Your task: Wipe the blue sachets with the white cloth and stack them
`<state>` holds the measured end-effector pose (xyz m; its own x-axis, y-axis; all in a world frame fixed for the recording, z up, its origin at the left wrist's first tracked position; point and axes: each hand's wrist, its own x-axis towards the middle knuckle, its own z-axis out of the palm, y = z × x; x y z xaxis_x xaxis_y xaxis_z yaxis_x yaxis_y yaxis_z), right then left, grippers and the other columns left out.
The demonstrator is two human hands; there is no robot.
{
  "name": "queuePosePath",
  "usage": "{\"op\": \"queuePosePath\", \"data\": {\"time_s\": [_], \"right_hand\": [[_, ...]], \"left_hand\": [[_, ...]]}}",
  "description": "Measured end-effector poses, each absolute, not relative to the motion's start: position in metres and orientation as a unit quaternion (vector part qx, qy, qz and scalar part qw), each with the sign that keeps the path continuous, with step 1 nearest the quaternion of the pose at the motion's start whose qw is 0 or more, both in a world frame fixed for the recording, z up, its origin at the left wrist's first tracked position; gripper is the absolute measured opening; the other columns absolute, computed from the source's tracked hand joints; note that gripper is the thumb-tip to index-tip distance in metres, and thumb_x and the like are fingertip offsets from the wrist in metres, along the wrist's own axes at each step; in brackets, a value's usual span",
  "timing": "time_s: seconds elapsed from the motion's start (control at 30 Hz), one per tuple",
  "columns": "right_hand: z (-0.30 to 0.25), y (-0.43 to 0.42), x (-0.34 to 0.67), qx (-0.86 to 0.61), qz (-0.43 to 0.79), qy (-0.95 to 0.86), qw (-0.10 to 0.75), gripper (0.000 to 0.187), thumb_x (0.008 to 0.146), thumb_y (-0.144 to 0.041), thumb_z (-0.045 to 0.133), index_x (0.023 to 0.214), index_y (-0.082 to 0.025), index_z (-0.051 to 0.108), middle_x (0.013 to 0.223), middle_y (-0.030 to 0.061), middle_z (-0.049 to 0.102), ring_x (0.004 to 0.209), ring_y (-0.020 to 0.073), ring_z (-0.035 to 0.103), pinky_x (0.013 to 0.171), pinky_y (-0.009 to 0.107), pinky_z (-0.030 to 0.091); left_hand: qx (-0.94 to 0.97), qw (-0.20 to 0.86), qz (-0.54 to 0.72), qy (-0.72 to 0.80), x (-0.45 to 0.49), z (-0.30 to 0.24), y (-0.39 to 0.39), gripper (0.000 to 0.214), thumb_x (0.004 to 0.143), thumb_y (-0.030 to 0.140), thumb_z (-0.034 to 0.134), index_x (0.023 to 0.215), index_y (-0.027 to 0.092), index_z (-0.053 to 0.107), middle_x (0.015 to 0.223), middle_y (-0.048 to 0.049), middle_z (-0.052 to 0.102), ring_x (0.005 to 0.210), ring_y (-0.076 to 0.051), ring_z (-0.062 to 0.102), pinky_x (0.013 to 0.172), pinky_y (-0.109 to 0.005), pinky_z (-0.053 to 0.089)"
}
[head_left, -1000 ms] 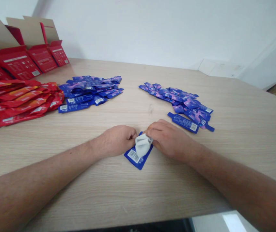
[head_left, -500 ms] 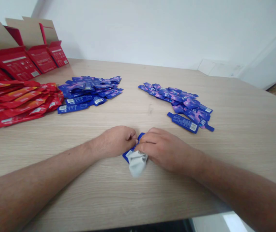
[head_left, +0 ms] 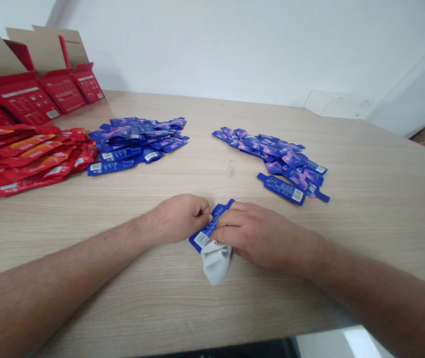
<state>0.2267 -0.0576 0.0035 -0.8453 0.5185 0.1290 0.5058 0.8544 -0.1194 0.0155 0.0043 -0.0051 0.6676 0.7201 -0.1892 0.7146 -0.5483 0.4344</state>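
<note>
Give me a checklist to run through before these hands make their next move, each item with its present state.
1. Left hand at the edge of the blue sachet: ok; whether it pinches or presses is hidden.
2. White cloth gripped by the right hand: ok.
3. Barcode on that sachet facing up: ok.
4. Whole sachet uncovered: not ok, the right hand hides part of it.
5. Sachet surface under the right fingers clean: cannot tell.
6. Left blue pile and right blue pile apart: ok.
</note>
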Motion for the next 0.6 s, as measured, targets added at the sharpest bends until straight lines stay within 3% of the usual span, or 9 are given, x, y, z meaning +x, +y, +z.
{"op": "queuePosePath", "data": {"time_s": [0.17,0.33,0.5,0.6], "right_hand": [[0.0012,-0.0517,0.2282,-0.369,0.012,-0.922,0.114,0.016,0.095,-0.016,0.052,0.103,-0.015,0.065,0.102,0.0094,0.065,0.098,0.0225,0.056,0.091,0.038,0.044],[0.0012,-0.057,0.2267,-0.259,0.048,-0.961,0.083,0.018,0.096,-0.018,0.052,0.108,-0.02,0.066,0.104,0.0058,0.067,0.103,0.0213,0.056,0.095,0.038,0.041],[0.0027,-0.0495,0.2319,-0.354,0.027,-0.929,0.107,0.017,0.093,-0.014,0.053,0.104,-0.015,0.066,0.102,0.0096,0.066,0.099,0.022,0.056,0.092,0.038,0.043],[0.0027,-0.0528,0.2276,-0.33,0.025,-0.938,0.107,0.018,0.095,-0.016,0.051,0.105,-0.016,0.066,0.102,0.0085,0.066,0.097,0.0214,0.056,0.091,0.038,0.043]], "left_hand": [[0.874,0.241,0.006,0.421,0.0166,-0.0052,0.0039,0.025,0.086,0.033,0.045,0.077,0.023,0.066,0.07,0.0012,0.067,0.063,-0.013,0.056,0.053,-0.024,0.031],[0.881,0.246,0.004,0.405,0.0156,-0.0059,0.0043,0.025,0.086,0.033,0.045,0.081,0.024,0.068,0.072,0.0014,0.068,0.066,-0.013,0.058,0.055,-0.024,0.033],[0.876,0.242,0.008,0.417,0.0159,-0.007,0.0045,0.024,0.086,0.032,0.045,0.078,0.023,0.066,0.07,0.0018,0.067,0.064,-0.013,0.057,0.054,-0.024,0.032],[0.878,0.243,0.002,0.413,0.0157,-0.0069,0.0047,0.024,0.086,0.032,0.045,0.078,0.023,0.066,0.071,0.0015,0.067,0.064,-0.013,0.057,0.055,-0.024,0.033]]}}
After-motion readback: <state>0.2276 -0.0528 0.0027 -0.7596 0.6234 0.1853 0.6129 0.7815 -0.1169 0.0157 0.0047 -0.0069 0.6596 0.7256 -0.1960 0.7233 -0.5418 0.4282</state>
